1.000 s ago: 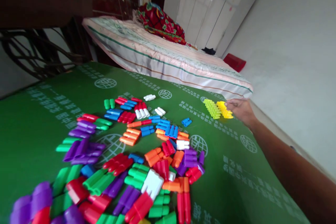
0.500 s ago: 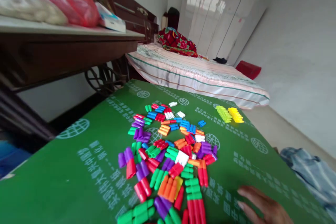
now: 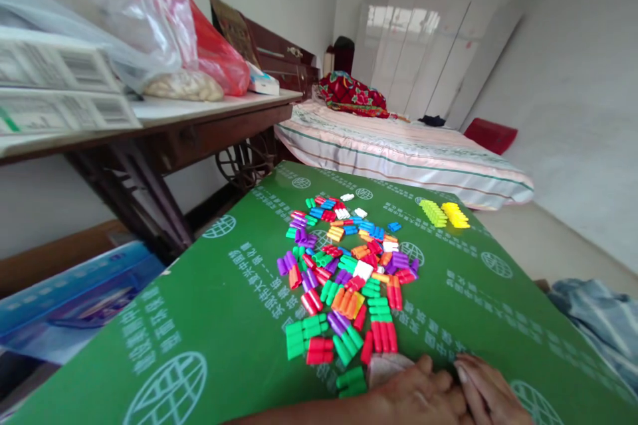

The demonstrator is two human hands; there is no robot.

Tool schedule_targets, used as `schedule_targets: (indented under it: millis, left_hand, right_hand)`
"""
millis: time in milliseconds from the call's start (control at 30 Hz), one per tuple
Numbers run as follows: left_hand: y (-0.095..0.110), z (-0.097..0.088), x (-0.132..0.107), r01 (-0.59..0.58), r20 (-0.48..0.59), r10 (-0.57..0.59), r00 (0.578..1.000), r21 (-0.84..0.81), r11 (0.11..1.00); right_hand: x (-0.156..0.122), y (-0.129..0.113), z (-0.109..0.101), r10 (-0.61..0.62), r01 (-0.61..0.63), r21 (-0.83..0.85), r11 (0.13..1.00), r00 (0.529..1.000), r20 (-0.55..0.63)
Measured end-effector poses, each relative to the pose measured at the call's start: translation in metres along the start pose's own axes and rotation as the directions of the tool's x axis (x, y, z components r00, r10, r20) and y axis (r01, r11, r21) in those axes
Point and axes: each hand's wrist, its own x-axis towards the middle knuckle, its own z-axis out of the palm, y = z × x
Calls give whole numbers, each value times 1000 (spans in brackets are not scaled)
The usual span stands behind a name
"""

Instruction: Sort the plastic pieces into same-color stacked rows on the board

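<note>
My left hand (image 3: pixel 417 393) rests on the near edge of the green mat (image 3: pixel 209 319), knuckles up and fingers curled. A pale piece (image 3: pixel 385 366) shows just beyond its fingers; I cannot make out what it is. My right hand (image 3: pixel 491 390) lies beside it with its fingers stretched out, touching the left hand. Just beyond both hands spreads a pile of coloured plastic blocks (image 3: pixel 349 279): red, green, purple, orange, blue and white. Nearest the left hand are a green block (image 3: pixel 351 380) and a red block (image 3: pixel 383 335).
A lime block row (image 3: pixel 433 212) and a yellow block row (image 3: pixel 456 214) sit apart at the mat's far right. A dark wooden table (image 3: pixel 199 123) with plastic bags stands at the left. A bed (image 3: pixel 399 153) lies behind. Blue cloth (image 3: pixel 593 319) shows at right.
The view has pulled back and turned left. My right hand came back from the yellow row to the near edge, and my left hand has come into view beside it.
</note>
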Motion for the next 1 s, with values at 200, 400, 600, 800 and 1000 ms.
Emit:
schedule_targets:
  millis: [200, 400, 600, 800, 1000]
  left_hand:
    - [19, -29, -11, 134, -69, -123, 990, 194, 972]
    - [34, -35, -44, 280, -209, -230, 951, 257, 925]
    - [46, -42, -91, 414, -288, -339, 896, 263, 871]
    - [40, -57, -111, 565, -136, -554, 822, 63, 823]
    - [-21, -75, -93, 791, 94, -787, 609, 0, 612]
  right_hand:
    - [0, -20, 2, 53, -58, -77, 995, 997, -61]
    - [5, -29, 3, 100, -104, -102, 989, 994, -45]
    - [10, -33, 2, 116, -120, -76, 990, 992, -55]
    - [12, -34, 2, 135, -136, -12, 991, 988, -71]
    - [11, -34, 1, 155, -156, -6, 988, 986, -63]
